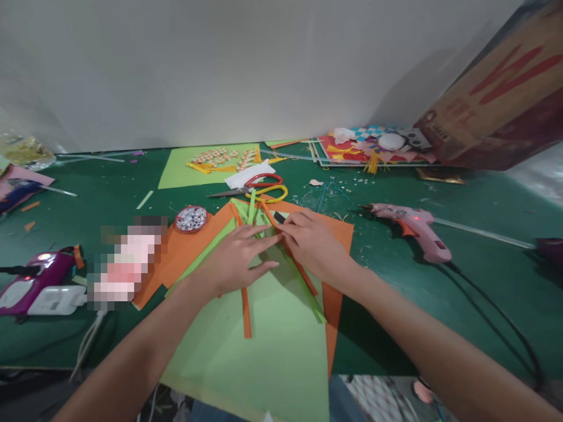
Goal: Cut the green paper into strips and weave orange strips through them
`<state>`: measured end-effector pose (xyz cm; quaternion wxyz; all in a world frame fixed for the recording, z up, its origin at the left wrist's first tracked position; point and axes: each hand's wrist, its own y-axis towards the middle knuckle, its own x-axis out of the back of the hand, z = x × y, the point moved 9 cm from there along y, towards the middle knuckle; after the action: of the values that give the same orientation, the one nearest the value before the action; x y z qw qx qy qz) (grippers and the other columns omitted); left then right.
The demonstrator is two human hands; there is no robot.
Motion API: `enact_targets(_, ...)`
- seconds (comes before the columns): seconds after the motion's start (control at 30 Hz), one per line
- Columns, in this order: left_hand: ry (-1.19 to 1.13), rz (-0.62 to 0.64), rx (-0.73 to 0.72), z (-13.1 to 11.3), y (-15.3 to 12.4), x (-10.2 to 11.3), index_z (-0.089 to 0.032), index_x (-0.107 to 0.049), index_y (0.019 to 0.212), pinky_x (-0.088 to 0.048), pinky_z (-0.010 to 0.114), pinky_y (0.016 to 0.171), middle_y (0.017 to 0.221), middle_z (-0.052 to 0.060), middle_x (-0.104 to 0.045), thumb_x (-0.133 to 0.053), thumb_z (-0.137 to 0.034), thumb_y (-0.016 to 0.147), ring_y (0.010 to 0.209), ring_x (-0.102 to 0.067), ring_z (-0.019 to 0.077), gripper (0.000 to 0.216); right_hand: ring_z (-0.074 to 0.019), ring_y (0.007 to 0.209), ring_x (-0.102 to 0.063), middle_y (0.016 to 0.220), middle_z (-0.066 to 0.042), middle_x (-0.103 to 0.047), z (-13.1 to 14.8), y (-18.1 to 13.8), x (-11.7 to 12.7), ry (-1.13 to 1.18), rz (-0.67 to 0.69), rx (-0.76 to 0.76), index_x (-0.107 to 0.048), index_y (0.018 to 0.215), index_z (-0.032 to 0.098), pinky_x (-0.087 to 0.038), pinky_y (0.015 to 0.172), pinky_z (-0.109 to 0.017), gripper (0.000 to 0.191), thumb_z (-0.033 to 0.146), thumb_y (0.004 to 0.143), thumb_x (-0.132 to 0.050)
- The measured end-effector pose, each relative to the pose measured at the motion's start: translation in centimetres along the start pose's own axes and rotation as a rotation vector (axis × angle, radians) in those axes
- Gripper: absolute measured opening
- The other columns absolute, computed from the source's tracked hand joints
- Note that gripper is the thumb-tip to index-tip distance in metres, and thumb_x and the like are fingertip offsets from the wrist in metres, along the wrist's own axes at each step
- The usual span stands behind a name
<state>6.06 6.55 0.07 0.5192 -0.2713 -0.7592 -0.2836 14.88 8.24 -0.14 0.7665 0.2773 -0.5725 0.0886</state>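
My left hand (240,258) lies flat with fingers stretched out on a crossing of green and orange paper strips (259,220), pressing them onto a light green paper sheet (264,346). My right hand (314,240) rests beside it, fingers curled over the strips, its fingertips meeting the left fingertips near a small dark piece (279,217). An orange paper sheet (189,246) lies under the green one. One orange strip (246,313) runs toward me from under my left hand.
Red and yellow scissors (259,186) lie behind the papers. A round tin of googly eyes (190,218) sits at the left. A pink glue gun (416,230) with a black cord lies to the right, a purple one (37,278) at far left. Finished paper crafts (373,146) and a cardboard box (497,99) stand at the back right.
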Motion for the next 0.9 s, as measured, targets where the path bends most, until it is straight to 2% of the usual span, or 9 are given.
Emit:
enact_targets(0.2, 0.018, 0.026, -0.078, -0.7, 0.1, -0.3, -0.020, -0.055, 0.128, -0.036, 0.044, 0.108, 0.132, 0.009, -0.058, -0.048, -0.039, 0.093, 0.129, -0.046, 0.0232, 0.040, -0.0271, 0.092, -0.049, 0.090, -0.012, -0.057, -0.2, -0.3, 0.5, 0.018, -0.048, -0.013, -0.071, 0.088, 0.017, -0.046, 0.079, -0.041, 0.027, 0.011, 0.084, -0.045)
enact_targets(0.43, 0.067, -0.125, -0.107, -0.8, 0.0, 1.0, -0.014, -0.067, 0.104, -0.046, 0.040, 0.093, 0.098, 0.010, -0.071, -0.048, -0.038, 0.093, 0.102, -0.060, 0.0239, 0.033, -0.0294, 0.104, -0.049, 0.103, -0.016, -0.056, 0.4, -0.3, -0.1, 0.061, 0.009, 0.011, -0.067, 0.096, 0.015, -0.045, 0.088, -0.045, 0.024, 0.014, 0.086, -0.044)
enact_targets(0.57, 0.064, -0.186, -0.187, -1.6, -0.2, 1.3, -0.018, -0.068, 0.097, -0.047, 0.037, 0.090, 0.094, 0.006, -0.071, -0.048, -0.036, 0.093, 0.098, -0.062, 0.0210, 0.027, -0.0298, 0.107, -0.049, 0.108, -0.016, -0.056, 0.3, -0.5, -0.4, 0.086, 0.006, -0.012, -0.063, 0.100, 0.015, -0.045, 0.089, -0.045, 0.022, 0.016, 0.087, -0.045)
enact_targets(0.63, 0.066, -0.294, -0.120, -0.7, -0.3, 2.4, -0.018, -0.067, 0.098, -0.047, 0.037, 0.089, 0.095, 0.006, -0.072, -0.048, -0.033, 0.093, 0.096, -0.063, 0.0204, 0.024, -0.0300, 0.107, -0.049, 0.109, -0.016, -0.056, 0.2, -0.5, -0.4, 0.080, 0.012, -0.024, -0.063, 0.103, 0.014, -0.045, 0.089, -0.046, 0.023, 0.019, 0.088, -0.045)
enact_targets(0.73, 0.082, -0.564, 0.189, 3.1, -1.4, 5.1, -0.017, -0.066, 0.100, -0.049, 0.036, 0.085, 0.095, 0.007, -0.072, -0.047, -0.025, 0.092, 0.091, -0.064, 0.0202, 0.021, -0.0293, 0.106, -0.050, 0.109, -0.016, -0.056, 0.0, -0.6, -0.3, 0.049, 0.022, -0.036, -0.063, 0.103, 0.012, -0.046, 0.089, -0.044, 0.025, 0.020, 0.089, -0.044)
enact_targets(0.77, 0.080, -0.616, 0.266, 4.0, -1.9, 5.7, -0.018, -0.065, 0.100, -0.049, 0.035, 0.082, 0.094, 0.006, -0.072, -0.048, -0.024, 0.092, 0.089, -0.065, 0.0196, 0.020, -0.0292, 0.107, -0.050, 0.108, -0.015, -0.057, -0.1, -0.6, -0.1, 0.026, 0.019, -0.039, -0.063, 0.103, 0.012, -0.045, 0.090, -0.044, 0.025, 0.020, 0.089, -0.044)
enact_targets(0.83, 0.071, -0.659, 0.338, 5.1, -2.3, 6.2, -0.018, -0.065, 0.100, -0.050, 0.033, 0.081, 0.092, 0.005, -0.072, -0.049, -0.023, 0.092, 0.087, -0.065, 0.0184, 0.019, -0.0289, 0.107, -0.049, 0.106, -0.014, -0.057, -0.4, -0.6, 0.4, -0.037, -0.001, -0.058, -0.064, 0.103, 0.013, -0.045, 0.091, -0.043, 0.026, 0.018, 0.089, -0.043)
enact_targets(0.9, 0.059, -0.643, 0.304, 4.9, -2.1, 6.3, -0.018, -0.064, 0.101, -0.050, 0.032, 0.081, 0.092, 0.004, -0.072, -0.050, -0.023, 0.091, 0.086, -0.065, 0.0177, 0.018, -0.0282, 0.103, -0.051, 0.103, -0.014, -0.058, -0.9, -0.6, 1.0, -0.108, -0.013, -0.102, -0.064, 0.103, 0.013, -0.045, 0.088, -0.042, 0.026, 0.017, 0.088, -0.043)
